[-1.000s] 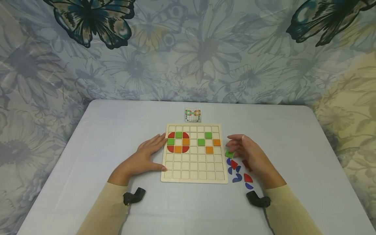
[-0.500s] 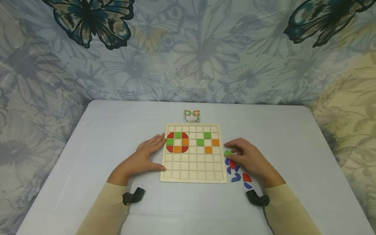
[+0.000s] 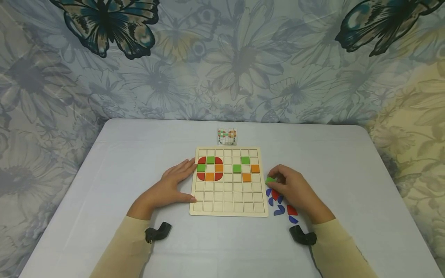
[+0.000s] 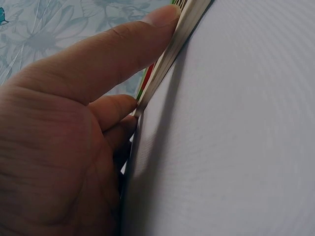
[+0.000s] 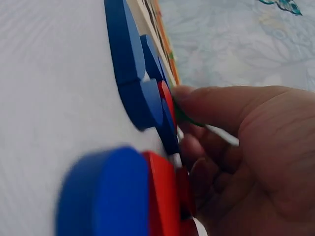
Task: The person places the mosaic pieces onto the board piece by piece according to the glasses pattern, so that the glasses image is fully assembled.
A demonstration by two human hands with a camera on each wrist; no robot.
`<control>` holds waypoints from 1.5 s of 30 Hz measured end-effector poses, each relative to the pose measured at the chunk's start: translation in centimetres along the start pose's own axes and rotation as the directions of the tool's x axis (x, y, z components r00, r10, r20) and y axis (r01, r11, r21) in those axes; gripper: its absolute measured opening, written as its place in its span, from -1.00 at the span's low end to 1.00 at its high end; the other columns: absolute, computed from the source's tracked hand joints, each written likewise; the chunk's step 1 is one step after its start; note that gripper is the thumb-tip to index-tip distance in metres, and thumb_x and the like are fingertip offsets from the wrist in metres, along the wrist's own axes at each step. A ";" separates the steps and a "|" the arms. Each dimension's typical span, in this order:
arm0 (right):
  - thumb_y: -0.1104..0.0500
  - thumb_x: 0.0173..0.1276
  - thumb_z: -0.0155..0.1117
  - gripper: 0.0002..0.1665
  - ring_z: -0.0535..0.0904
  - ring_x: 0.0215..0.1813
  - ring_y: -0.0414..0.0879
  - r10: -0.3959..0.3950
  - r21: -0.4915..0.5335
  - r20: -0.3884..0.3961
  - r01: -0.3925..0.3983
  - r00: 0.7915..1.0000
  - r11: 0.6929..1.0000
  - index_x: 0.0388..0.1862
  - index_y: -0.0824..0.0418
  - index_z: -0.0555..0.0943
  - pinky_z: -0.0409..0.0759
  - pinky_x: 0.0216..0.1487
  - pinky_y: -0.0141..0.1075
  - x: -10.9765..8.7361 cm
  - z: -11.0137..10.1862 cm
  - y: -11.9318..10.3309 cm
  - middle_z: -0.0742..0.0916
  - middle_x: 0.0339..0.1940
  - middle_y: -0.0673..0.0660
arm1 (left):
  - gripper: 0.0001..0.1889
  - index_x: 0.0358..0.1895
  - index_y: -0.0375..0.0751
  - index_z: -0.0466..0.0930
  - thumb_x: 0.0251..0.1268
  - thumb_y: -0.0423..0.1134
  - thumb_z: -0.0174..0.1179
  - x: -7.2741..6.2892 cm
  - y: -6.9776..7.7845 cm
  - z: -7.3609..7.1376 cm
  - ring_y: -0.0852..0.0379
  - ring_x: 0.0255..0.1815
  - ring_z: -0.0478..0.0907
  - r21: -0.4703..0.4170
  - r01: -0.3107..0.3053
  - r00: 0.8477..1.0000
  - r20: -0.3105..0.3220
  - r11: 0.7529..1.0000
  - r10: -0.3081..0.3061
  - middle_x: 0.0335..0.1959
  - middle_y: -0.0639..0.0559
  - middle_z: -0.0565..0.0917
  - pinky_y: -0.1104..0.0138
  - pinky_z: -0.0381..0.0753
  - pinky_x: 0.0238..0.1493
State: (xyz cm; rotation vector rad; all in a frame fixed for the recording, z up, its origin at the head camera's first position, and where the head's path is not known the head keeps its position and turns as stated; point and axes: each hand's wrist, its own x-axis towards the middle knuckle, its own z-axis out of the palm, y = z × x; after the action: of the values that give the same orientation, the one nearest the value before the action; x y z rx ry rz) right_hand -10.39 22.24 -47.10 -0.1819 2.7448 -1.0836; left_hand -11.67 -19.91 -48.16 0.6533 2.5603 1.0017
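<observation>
A square wooden grid board (image 3: 229, 197) lies on the table with red, green and orange pieces set in its upper cells. My left hand (image 3: 175, 183) rests at the board's left edge, fingers extended and thumb tip touching the rim; the left wrist view shows the thumb (image 4: 123, 46) against that edge. Just off the board's right side, my right hand (image 3: 292, 189) pinches a green tile (image 3: 269, 180) between thumb and fingers, which partly hide it. Below this hand lie blue rounded pieces (image 3: 279, 210) and a red quarter-round piece (image 3: 292, 210).
Behind the board lies a small pattern card (image 3: 227, 136). Loose blue pieces (image 5: 130, 54) and red pieces (image 5: 162, 191) crowd the table beside the right hand. A white cloth (image 3: 139, 139) covers the table, with a patterned curtain (image 3: 222, 77) behind it.
My right hand's fingers have come down and closed on the green tile, which has shifted slightly. The left hand stays at the board's edge.
</observation>
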 end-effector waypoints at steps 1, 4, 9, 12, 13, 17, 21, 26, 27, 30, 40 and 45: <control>0.27 0.46 0.52 -0.74 0.59 -0.18 0.00 -0.006 0.011 -0.002 0.006 1.000 1.000 0.06 0.17 0.69 0.65 -0.15 -0.18 0.0 0.1 0.0 0.70 -0.17 0.05 | 0.24 0.76 -0.16 0.18 0.06 0.15 0.70 0.0 0.0 0.0 -0.03 0.80 -0.18 0.002 0.000 1.000 0.001 1.000 0.000 0.80 0.12 0.01 -0.15 -0.21 0.67; 0.28 0.51 0.48 -0.80 0.60 -0.20 -0.01 -0.029 0.036 -0.014 0.029 0.999 0.999 0.04 0.13 0.71 0.66 -0.15 -0.20 -0.1 0.2 -0.2 0.73 -0.18 0.02 | 0.24 0.76 -0.16 0.18 0.06 0.15 0.70 0.0 0.1 0.0 -0.03 0.80 -0.18 0.006 0.000 1.000 0.001 1.000 0.000 0.80 0.12 0.01 -0.14 -0.21 0.67; 0.25 0.52 0.48 -0.83 0.60 -0.21 0.01 -0.066 0.099 -0.053 0.071 0.996 0.993 0.04 0.12 0.74 0.65 -0.20 -0.27 -0.1 0.2 -1.2 0.73 -0.18 0.02 | 0.25 0.76 -0.17 0.17 0.05 0.14 0.71 0.0 0.1 -0.1 -0.03 0.80 -0.18 0.006 0.010 1.000 0.001 1.000 -0.010 0.80 0.12 0.01 -0.14 -0.22 0.67; 0.24 0.51 0.50 -0.83 0.60 -0.22 0.01 -0.094 0.141 -0.081 0.104 0.992 0.984 0.02 0.14 0.75 0.64 -0.21 -0.31 0.0 0.0 -2.0 0.74 -0.15 0.03 | 0.24 0.76 -0.16 0.18 0.06 0.14 0.71 0.0 0.0 -0.1 -0.03 0.80 -0.18 -0.001 0.014 1.000 0.001 1.000 -0.014 0.80 0.13 0.01 -0.14 -0.22 0.67; 0.24 0.51 0.51 -0.84 0.60 -0.21 0.01 -0.106 0.153 -0.090 0.119 0.990 0.981 0.02 0.14 0.75 0.64 -0.21 -0.32 0.1 0.0 -2.3 0.75 -0.14 0.03 | 0.24 0.76 -0.16 0.17 0.06 0.14 0.71 0.0 0.0 -0.1 -0.03 0.80 -0.18 -0.002 0.014 1.000 0.002 1.000 -0.014 0.80 0.13 0.00 -0.14 -0.22 0.67; 0.28 0.51 0.50 -0.84 0.64 -0.16 -0.03 -0.156 0.194 -0.099 0.173 0.983 0.966 0.02 0.17 0.78 0.66 -0.15 -0.34 0.6 0.2 -3.5 0.78 -0.04 0.02 | 0.24 0.77 -0.14 0.17 0.07 0.15 0.70 0.0 0.0 0.0 -0.03 0.80 -0.19 -0.001 0.012 1.000 0.003 1.000 -0.012 0.80 0.14 0.00 -0.14 -0.22 0.68; 0.27 0.52 0.49 -0.86 0.65 -0.14 -0.05 -0.194 0.212 -0.075 0.205 0.978 0.956 0.01 0.18 0.80 0.65 -0.12 -0.30 1.5 0.7 -5.1 0.77 -0.05 0.01 | 0.24 0.77 -0.14 0.17 0.07 0.15 0.70 0.1 0.0 -0.1 -0.02 0.80 -0.19 0.008 0.011 1.000 0.001 1.000 -0.011 0.80 0.14 0.00 -0.13 -0.21 0.68; 0.25 0.54 0.49 -0.86 0.64 -0.10 -0.04 -0.217 0.185 -0.034 0.219 0.976 0.958 0.01 0.18 0.81 0.66 -0.04 -0.17 3.3 1.8 -6.6 0.76 -0.06 -0.01 | 0.24 0.77 -0.14 0.17 0.07 0.14 0.70 0.1 0.0 0.0 -0.02 0.80 -0.18 0.005 0.010 1.000 0.001 1.000 -0.010 0.81 0.14 0.00 -0.13 -0.21 0.67; 0.24 0.55 0.47 -0.86 0.64 -0.08 -0.04 -0.217 0.180 -0.021 0.217 0.976 0.959 0.03 0.18 0.81 0.66 -0.01 -0.14 3.7 2.1 -6.8 0.76 -0.05 -0.01 | 0.24 0.77 -0.13 0.17 0.07 0.14 0.70 0.1 0.0 0.0 -0.02 0.80 -0.19 0.002 0.011 1.000 0.001 1.000 -0.011 0.81 0.14 0.00 -0.13 -0.21 0.67; 0.23 0.58 0.44 -0.84 0.65 0.01 -0.04 -0.209 0.158 0.018 0.203 0.978 0.966 0.06 0.15 0.82 0.65 0.10 -0.09 4.7 2.7 -7.3 0.76 0.00 -0.01 | 0.24 0.77 -0.13 0.16 0.07 0.15 0.69 0.0 0.0 0.0 -0.03 0.80 -0.19 -0.005 0.011 1.000 0.004 1.000 -0.011 0.81 0.13 0.00 -0.14 -0.21 0.67; 0.20 0.64 0.37 -0.86 0.66 0.21 0.00 -0.172 0.062 0.107 0.166 0.979 0.984 0.03 0.11 0.83 0.63 0.27 -0.04 7.1 4.0 -8.5 0.77 0.14 0.05 | 0.23 0.77 -0.15 0.17 0.08 0.15 0.69 0.0 -0.4 0.1 -0.02 0.80 -0.18 -0.008 -0.002 1.000 -0.001 1.000 0.002 0.81 0.14 0.00 -0.16 -0.23 0.67; 0.23 0.64 0.35 -0.84 0.65 0.18 0.00 -0.135 0.030 0.133 0.132 0.982 0.991 0.04 0.12 0.84 0.63 0.26 -0.04 7.4 4.4 -8.7 0.77 0.11 0.06 | 0.23 0.76 -0.15 0.18 0.07 0.16 0.69 0.0 -0.3 0.1 -0.01 0.80 -0.19 -0.012 0.002 1.000 -0.003 1.000 -0.002 0.81 0.14 0.00 -0.16 -0.24 0.67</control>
State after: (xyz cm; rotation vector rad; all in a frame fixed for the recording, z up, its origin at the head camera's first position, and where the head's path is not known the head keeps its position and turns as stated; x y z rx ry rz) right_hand -16.26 11.67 -45.21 -0.4256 2.6321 -1.0889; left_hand -11.77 -20.08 -48.46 0.6469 2.5547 1.0171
